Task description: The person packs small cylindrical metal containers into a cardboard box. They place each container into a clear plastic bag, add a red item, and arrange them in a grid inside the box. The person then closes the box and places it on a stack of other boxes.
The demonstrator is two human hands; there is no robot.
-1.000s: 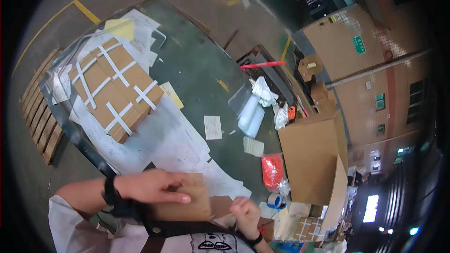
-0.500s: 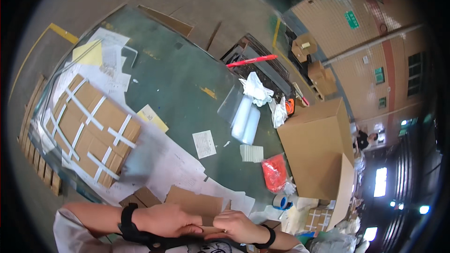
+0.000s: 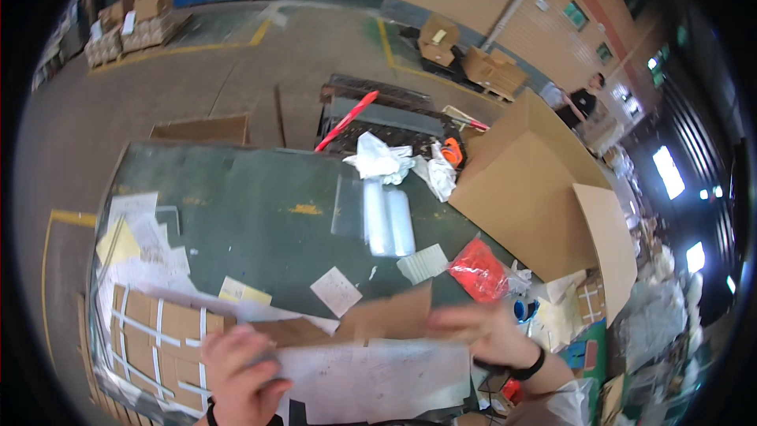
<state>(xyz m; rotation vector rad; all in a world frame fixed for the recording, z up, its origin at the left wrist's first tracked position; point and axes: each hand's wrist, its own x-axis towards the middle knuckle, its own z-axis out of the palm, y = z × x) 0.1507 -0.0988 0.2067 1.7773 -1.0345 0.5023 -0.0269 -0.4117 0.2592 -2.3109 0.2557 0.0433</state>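
Observation:
A brown piece of cardboard [image 3: 386, 314] stretches between my hands, with a crease or gap near its middle and its right part tilted up. At its left end is my left hand [image 3: 244, 375], thumb apart from the loosely bent fingers; nothing shows between them. By its right end, the fingers of my right hand [image 3: 493, 333] are smeared by motion, so their grip on the cardboard is unclear. Large sheets of printed white paper [image 3: 371, 383] lie below the cardboard. A carton with white straps [image 3: 158, 339] lies left of my left hand.
Rolled clear plastic [image 3: 388, 221], crumpled white wrapping [image 3: 378, 156] and a red plastic-wrapped bundle [image 3: 479, 272] lie on the green table [image 3: 244, 189]. A tall open carton [image 3: 528, 189] stands at right, near blue tape [image 3: 520, 309]. Behind it, a person [image 3: 583, 102] is visible.
My hands were together at the cardboard near my body; now they are wide apart at its two ends. The view has tilted up and turned, showing more of the far floor.

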